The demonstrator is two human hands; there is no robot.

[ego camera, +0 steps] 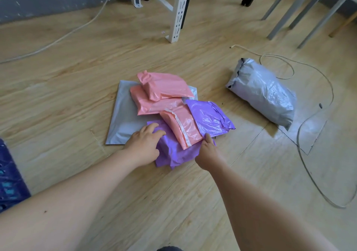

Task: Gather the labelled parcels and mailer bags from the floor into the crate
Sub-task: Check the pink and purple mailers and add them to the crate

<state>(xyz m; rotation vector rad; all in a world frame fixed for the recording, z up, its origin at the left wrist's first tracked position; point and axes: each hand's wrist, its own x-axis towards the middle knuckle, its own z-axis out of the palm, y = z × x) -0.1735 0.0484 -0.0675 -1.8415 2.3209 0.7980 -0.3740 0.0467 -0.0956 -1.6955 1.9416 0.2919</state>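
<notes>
Wood-grain flooring [58, 96] fills the view, seen from above by a person reaching forward with both bare arms. At the far edge stand a white slotted shelf upright [178, 15] and several grey furniture legs. Near the middle of the floor lies a flat grey mailer [123, 119], the base of a loose pile. Well apart to the right, a bulky grey bag [264, 94] lies alone on its side, crinkled and full. On the pile rest 2 purple bags: the far purple mailer [210, 117] at the right, and the near purple mailer [173, 152] closest to the person. Among them are 3 pink bags: the top pink mailer [166, 85] farthest away, the middle pink mailer [152, 104] under it, and the nearest pink mailer [183, 127], which lies slanted across both purple ones. The left hand [144, 146] grips the near purple mailer at its left corner, fingers bent over the top and thumb against the near edge. The right hand [207, 154] pinches the same bag's right side, thumb [208, 137] on top beside the nearest pink mailer, its fingers hidden beneath the plastic. A thin pale cable [328, 88] loops round the bulky grey bag. A dark blue object [9, 177] shows at the left edge; what it is cannot be told.
</notes>
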